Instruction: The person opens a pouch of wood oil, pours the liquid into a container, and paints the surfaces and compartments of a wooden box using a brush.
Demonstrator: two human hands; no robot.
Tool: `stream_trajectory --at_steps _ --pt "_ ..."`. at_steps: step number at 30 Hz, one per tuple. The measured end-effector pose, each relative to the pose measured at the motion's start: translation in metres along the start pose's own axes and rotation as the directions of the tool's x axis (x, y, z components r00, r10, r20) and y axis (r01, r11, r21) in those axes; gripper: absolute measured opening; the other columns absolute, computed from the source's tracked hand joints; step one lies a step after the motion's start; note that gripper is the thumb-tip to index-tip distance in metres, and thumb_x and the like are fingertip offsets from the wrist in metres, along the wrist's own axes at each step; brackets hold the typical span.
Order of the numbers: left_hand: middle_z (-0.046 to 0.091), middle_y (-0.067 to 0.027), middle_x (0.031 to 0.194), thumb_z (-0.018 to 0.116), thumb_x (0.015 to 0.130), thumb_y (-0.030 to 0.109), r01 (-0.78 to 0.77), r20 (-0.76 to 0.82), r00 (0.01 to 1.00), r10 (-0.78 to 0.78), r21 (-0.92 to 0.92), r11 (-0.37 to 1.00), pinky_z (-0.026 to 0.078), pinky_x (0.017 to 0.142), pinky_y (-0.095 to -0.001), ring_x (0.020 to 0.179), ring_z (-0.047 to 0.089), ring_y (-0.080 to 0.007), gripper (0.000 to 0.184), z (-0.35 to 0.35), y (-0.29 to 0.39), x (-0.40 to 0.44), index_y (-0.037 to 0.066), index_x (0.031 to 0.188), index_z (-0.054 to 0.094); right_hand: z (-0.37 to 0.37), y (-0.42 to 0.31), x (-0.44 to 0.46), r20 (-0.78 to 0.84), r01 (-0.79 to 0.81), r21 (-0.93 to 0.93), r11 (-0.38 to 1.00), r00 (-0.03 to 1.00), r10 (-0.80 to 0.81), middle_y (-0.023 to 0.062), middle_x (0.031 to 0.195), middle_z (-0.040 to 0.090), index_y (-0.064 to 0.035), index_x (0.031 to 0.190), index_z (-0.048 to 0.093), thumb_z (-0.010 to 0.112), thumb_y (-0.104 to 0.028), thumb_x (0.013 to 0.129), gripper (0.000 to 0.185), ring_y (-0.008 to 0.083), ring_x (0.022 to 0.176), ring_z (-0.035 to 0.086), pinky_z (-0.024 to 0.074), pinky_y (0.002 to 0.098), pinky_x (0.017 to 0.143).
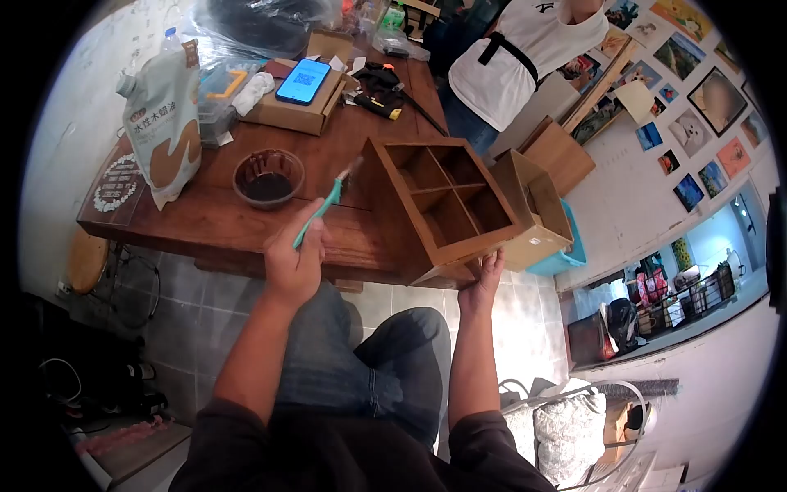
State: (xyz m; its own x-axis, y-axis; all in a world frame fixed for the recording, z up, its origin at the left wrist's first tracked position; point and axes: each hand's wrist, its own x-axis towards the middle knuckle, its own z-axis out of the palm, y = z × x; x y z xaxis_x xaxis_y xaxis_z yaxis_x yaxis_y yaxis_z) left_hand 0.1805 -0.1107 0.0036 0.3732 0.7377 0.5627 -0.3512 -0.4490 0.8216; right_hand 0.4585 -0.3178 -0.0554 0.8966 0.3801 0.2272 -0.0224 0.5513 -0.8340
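Note:
My left hand [297,261] is closed around the teal handle of a paintbrush [331,199]. The brush's bristle end points up and away, close to the left side of a brown wooden box [429,191]; whether they touch I cannot tell. Several square compartments divide the box, which sits tilted at the table's front edge. Under its near right corner, my right hand [485,283] grips the box, with part of the fingers hidden. Left of the brush stands a clear plastic bowl [268,177] with dark liquid inside.
On the wooden table [328,246] stand a spouted pouch [168,123], a cardboard box [299,107] with a lit phone [303,82] on it, and dark tools [381,94]. A person in a white shirt [516,57] is behind the table. An open carton [533,209] stands right.

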Motion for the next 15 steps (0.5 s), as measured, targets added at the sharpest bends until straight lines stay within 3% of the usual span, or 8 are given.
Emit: stream_trajectory --at_steps 2,5,7,9,11,12,13,15 --pt "0.064 -0.0047 0.076 0.052 0.102 0.010 -0.019 -0.086 0.996 0.024 0.051 0.999 0.044 0.052 -0.0225 0.058 0.052 -0.0062 0.031 0.004 0.002 0.001 -0.005 0.127 0.061 0.005 -0.004 -0.003 0.012 0.001 0.010 1.000 1.000 -0.001 0.0076 0.142 0.049 -0.0129 0.151 0.028 0.070 -0.040 0.092 0.077 0.0255 0.132 0.046 0.0408 0.0420 0.110" --pt "0.066 -0.0076 0.082 0.059 0.097 0.009 0.042 0.094 0.994 -0.047 0.055 0.998 0.049 0.059 -0.0277 0.064 0.059 -0.0108 0.030 0.005 0.014 -0.007 -0.003 0.124 0.064 0.015 -0.011 -0.005 0.017 0.009 -0.006 1.000 1.000 -0.009 0.0081 0.142 0.050 -0.0115 0.148 0.035 0.063 -0.037 0.097 0.064 0.0246 0.131 0.047 0.0418 0.0399 0.108" --pt "0.066 -0.0091 0.080 0.062 0.094 0.007 -0.125 0.393 0.913 0.110 0.013 0.992 0.050 0.060 -0.0299 0.065 0.061 -0.0131 0.029 -0.003 0.034 -0.016 -0.005 0.121 0.065 0.009 -0.008 0.000 0.024 0.006 -0.019 1.000 1.000 -0.006 0.0086 0.142 0.050 -0.0105 0.147 0.038 0.060 -0.037 0.099 0.059 0.0244 0.130 0.048 0.0420 0.0395 0.108" --pt "0.067 -0.0072 0.079 0.062 0.093 0.005 -0.208 0.439 0.880 0.183 0.009 0.978 0.049 0.058 -0.0285 0.062 0.059 -0.0113 0.028 -0.020 0.038 -0.013 -0.005 0.118 0.065 0.005 -0.006 0.003 0.023 0.004 -0.029 1.000 1.000 -0.003 0.0091 0.142 0.051 -0.0095 0.146 0.040 0.056 -0.038 0.102 0.055 0.0243 0.130 0.049 0.0421 0.0391 0.107" --pt "0.066 -0.0054 0.074 0.054 0.098 0.006 0.024 0.473 0.881 -0.016 -0.012 1.000 0.047 0.053 -0.0244 0.057 0.055 -0.0067 0.029 -0.042 0.038 0.003 -0.005 0.122 0.063 0.005 -0.008 0.002 0.004 -0.095 0.047 0.994 0.995 0.095 0.0093 0.140 0.053 -0.0075 0.144 0.043 0.051 -0.042 0.103 0.054 0.0244 0.127 0.050 0.0415 0.0394 0.107" --pt "0.065 -0.0058 0.074 0.053 0.099 0.008 0.100 0.332 0.940 -0.077 -0.054 0.993 0.046 0.052 -0.0234 0.058 0.055 -0.0058 0.027 -0.040 0.044 0.014 -0.005 0.120 0.065 0.008 -0.011 0.000 0.004 -0.095 0.052 0.994 0.995 0.095 0.0093 0.140 0.053 -0.0075 0.144 0.043 0.051 -0.042 0.103 0.054 0.0244 0.127 0.050 0.0415 0.0394 0.107" --pt "0.065 -0.0058 0.074 0.053 0.099 0.008 0.093 0.332 0.941 -0.071 -0.050 0.994 0.046 0.052 -0.0234 0.058 0.055 -0.0058 0.027 -0.032 0.044 0.026 -0.005 0.120 0.065 0.013 -0.017 -0.003 0.007 -0.169 0.100 0.981 0.986 0.169 0.0095 0.139 0.053 -0.0066 0.144 0.043 0.049 -0.043 0.103 0.055 0.0248 0.128 0.050 0.0406 0.0395 0.108" --pt "0.065 -0.0054 0.075 0.052 0.101 0.011 0.027 0.086 0.996 -0.035 0.096 0.995 0.045 0.052 -0.0230 0.058 0.055 -0.0059 0.028 -0.012 0.035 0.045 -0.003 0.122 0.065 0.015 -0.019 -0.001 0.021 -0.235 0.158 0.959 0.972 0.234 0.0097 0.139 0.054 -0.0057 0.144 0.043 0.047 -0.044 0.104 0.056 0.0252 0.128 0.050 0.0397 0.0397 0.109"
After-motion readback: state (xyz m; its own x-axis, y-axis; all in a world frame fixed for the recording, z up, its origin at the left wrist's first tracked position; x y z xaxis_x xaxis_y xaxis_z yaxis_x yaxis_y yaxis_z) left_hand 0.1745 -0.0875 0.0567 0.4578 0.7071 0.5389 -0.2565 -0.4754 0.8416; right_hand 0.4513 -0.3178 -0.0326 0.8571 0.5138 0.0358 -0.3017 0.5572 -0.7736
